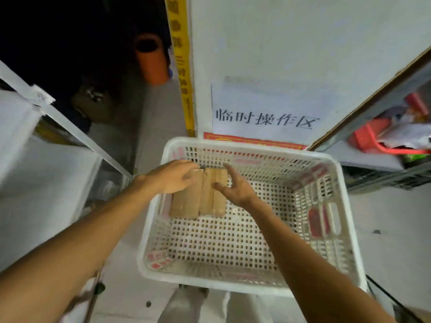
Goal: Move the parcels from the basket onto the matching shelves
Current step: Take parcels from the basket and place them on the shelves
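Note:
A white perforated plastic basket [335, 206] stands on the floor in front of me. In its far left corner three brown cardboard parcels [198, 201] stand side by side on edge. My left hand [175, 177] lies over the top of the leftmost parcel, fingers spread across it. My right hand [235, 187] is at the right side of the rightmost parcel, thumb on its face and fingers raised and loosely spread by its top. The rest of the basket floor shows only its holes.
A white metal shelf [35, 159] runs along my left. On the right another shelf [384, 157] holds a red basket and bagged goods. A white board with a paper sign [263, 113] stands behind the basket, an orange tube [151, 59] further back.

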The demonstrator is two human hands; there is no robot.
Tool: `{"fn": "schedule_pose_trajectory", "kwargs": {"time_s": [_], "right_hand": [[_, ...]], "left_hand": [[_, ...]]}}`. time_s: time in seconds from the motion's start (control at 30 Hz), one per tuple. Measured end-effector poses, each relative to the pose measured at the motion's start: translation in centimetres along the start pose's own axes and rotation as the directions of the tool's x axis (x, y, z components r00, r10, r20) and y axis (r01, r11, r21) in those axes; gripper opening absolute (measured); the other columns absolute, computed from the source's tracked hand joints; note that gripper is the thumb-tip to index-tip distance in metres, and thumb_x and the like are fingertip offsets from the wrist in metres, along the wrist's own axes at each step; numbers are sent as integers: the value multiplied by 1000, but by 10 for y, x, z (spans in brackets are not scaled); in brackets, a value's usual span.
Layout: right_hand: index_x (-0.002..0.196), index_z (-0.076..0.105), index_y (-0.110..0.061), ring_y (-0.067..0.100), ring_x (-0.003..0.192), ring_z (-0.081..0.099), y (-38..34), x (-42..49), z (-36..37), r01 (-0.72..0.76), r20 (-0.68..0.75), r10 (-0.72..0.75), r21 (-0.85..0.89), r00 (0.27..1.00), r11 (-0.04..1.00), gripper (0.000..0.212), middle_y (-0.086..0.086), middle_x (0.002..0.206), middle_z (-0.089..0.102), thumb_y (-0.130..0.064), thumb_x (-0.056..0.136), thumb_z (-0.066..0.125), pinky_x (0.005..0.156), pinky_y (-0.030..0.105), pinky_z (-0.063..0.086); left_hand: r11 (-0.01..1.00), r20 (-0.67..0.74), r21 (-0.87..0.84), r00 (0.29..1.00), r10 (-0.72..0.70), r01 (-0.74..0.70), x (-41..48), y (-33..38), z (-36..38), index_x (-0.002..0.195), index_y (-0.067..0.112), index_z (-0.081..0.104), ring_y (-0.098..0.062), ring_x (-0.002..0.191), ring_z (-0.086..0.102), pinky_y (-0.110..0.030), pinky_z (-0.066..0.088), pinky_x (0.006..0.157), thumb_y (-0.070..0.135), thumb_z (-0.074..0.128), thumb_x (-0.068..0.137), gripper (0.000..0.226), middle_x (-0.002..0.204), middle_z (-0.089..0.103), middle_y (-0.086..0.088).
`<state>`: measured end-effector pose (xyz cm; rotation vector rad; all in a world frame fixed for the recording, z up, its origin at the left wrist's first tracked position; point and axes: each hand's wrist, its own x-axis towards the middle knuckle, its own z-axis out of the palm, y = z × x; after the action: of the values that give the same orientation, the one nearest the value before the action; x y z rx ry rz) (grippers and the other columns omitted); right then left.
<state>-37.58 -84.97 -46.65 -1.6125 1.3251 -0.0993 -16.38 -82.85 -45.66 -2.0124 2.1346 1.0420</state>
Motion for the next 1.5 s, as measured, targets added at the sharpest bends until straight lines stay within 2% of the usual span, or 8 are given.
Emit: {"fn": "schedule_pose_trajectory", "kwargs": {"time_s": [0.27, 0.47, 0.57, 0.77, 1.0, 1.17, 1.3, 1.5], "right_hand": [[146, 39, -24, 13, 137, 37, -172, -23, -26, 462, 141, -464, 51, 874, 886, 68, -4, 145, 42, -48, 88, 64, 109, 21, 27], [149, 32, -28, 15, 135, 39, -292, -67, 8, 750, 344, -719, 61, 604, 659, 69, -5, 148, 40, -41, 89, 64, 106, 22, 34], [146, 36, -31, 14, 127, 45, -350, -110, 39, 793, 426, -758, 138, 493, 593, 64, -15, 136, 44, -46, 90, 62, 88, 14, 41], [146, 39, -25, 20, 138, 38, -436, -212, 106, 916, 511, -835, 200, 206, 349, 66, -3, 153, 37, -49, 89, 61, 101, 26, 32], [143, 43, -25, 18, 136, 41, -487, -335, 190, 947, 586, -809, 281, -41, 156, 61, -2, 150, 42, -47, 90, 61, 99, 24, 35], [142, 44, -28, 18, 135, 42, -506, -413, 255, 942, 609, -778, 329, -153, 73, 58, -2, 151, 41, -46, 90, 61, 101, 25, 33], [142, 43, -29, 19, 133, 43, -513, -458, 306, 929, 631, -745, 369, -216, 43, 58, -2, 151, 40, -46, 90, 61, 97, 25, 35], [142, 41, -33, 21, 134, 42, -530, -490, 365, 915, 670, -697, 400, -256, 49, 58, -4, 152, 38, -47, 89, 61, 93, 26, 35]], "left_hand": [[948, -309, -242, 909, -279, 208, -153, 13, -120, 141, 32, 40, -12, 130, 42, -27, 38, 100, 35, 60, 91, 55, 146, 41, 7], [868, -515, -301, 699, -497, 396, -303, 31, -171, 140, 31, 42, -13, 131, 41, -35, 33, 110, 37, 60, 90, 53, 145, 43, 7], [826, -618, -266, 569, -542, 498, -382, 40, -179, 142, 25, 42, -13, 131, 41, -29, 30, 111, 33, 62, 90, 56, 145, 43, 5], [655, -724, -366, 241, -647, 661, -542, 53, -169, 137, 25, 47, -18, 118, 53, -24, 37, 97, 28, 64, 89, 51, 134, 54, -1], [506, -738, -464, -1, -675, 727, -696, 75, -111, 137, 24, 47, -18, 114, 58, -19, 38, 91, 28, 64, 89, 51, 132, 57, -1], [465, -739, -515, -98, -667, 720, -782, 87, -70, 126, 5, 55, -32, 106, 61, -32, 45, 96, 3, 63, 88, 39, 119, 63, -16], [387, -760, -518, -203, -617, 762, -838, 92, -33, 130, 14, 55, -7, 96, 57, 2, 37, 71, 15, 67, 87, 45, 119, 62, -1], [291, -703, -609, -333, -629, 738, -900, 90, -4, 132, 18, 52, -15, 102, 61, -13, 47, 76, 15, 61, 91, 43, 125, 61, -5]]}}
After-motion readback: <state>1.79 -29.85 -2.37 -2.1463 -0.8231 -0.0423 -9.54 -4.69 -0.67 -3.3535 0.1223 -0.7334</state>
